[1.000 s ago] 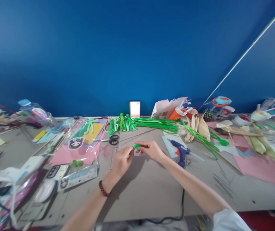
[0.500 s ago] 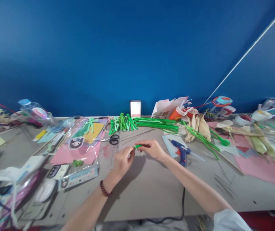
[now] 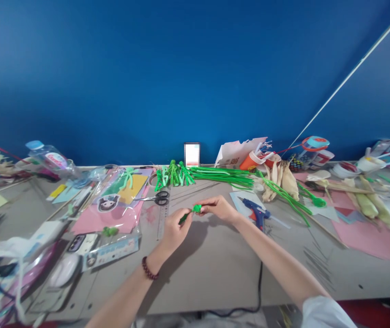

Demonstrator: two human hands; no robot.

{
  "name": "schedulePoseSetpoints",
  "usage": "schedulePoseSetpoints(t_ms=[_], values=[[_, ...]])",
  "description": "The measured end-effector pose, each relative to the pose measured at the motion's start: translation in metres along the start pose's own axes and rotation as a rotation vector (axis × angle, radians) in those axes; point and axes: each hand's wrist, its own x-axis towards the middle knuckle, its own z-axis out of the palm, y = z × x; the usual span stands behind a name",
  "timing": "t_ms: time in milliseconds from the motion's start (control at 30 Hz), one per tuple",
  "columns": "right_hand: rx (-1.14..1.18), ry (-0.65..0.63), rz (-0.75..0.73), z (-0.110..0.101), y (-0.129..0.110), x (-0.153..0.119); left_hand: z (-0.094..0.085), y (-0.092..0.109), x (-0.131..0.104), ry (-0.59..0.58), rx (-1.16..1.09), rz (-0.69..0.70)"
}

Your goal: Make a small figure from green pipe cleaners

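Over the middle of the table, both hands pinch a small curled green pipe cleaner (image 3: 197,208). My left hand (image 3: 177,229), with a dark bead bracelet at the wrist, grips it from the left; a bit of green shows between its thumb and finger. From the right, the fingertips of my right hand (image 3: 220,209) are closed on the curled part. Beyond the hands lie a bundle of green pipe cleaners (image 3: 225,176) and several bent green pipe-cleaner shapes (image 3: 173,173). Black-handled scissors (image 3: 161,197) and a clear ruler (image 3: 161,221) lie left of my left hand.
A blue glue gun (image 3: 257,212) rests on light paper right of my hands, its cable hanging off the front edge. Pink paper in a plastic sleeve (image 3: 106,218), a phone (image 3: 82,243) and a bottle (image 3: 53,159) are leftward. Dried husks (image 3: 289,181) lie right; a blue wall (image 3: 195,82) stands behind.
The green piece between the fingertips now shows as a larger, rounder curl. Green has become visible inside my left hand, and my right hand has shifted slightly. Everything else on the table looks unchanged.
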Motion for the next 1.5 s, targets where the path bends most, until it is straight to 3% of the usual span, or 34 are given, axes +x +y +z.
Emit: schedulePoseSetpoints(t_ms=[400,533,733,967,1233,1500], values=[[0.044,0.147,-0.055,0.013,0.015,0.003,0.001,0.001,-0.002,0.05,0.011,-0.027],[0.034,0.075,-0.051,0.008,0.011,0.003,0.0,0.003,-0.002,0.037,0.0,-0.023],[-0.213,-0.077,-0.151,0.0,-0.001,-0.004,0.001,-0.001,-0.002,-0.041,-0.038,-0.005],[-0.368,-0.041,-0.214,0.003,-0.001,-0.007,0.002,0.0,-0.002,-0.016,-0.059,0.017],[-0.362,-0.003,-0.21,0.004,0.004,-0.007,0.002,0.0,-0.004,-0.026,-0.016,0.099],[-0.278,-0.044,-0.156,0.003,-0.002,-0.004,0.004,-0.001,-0.005,0.012,0.044,0.041]])
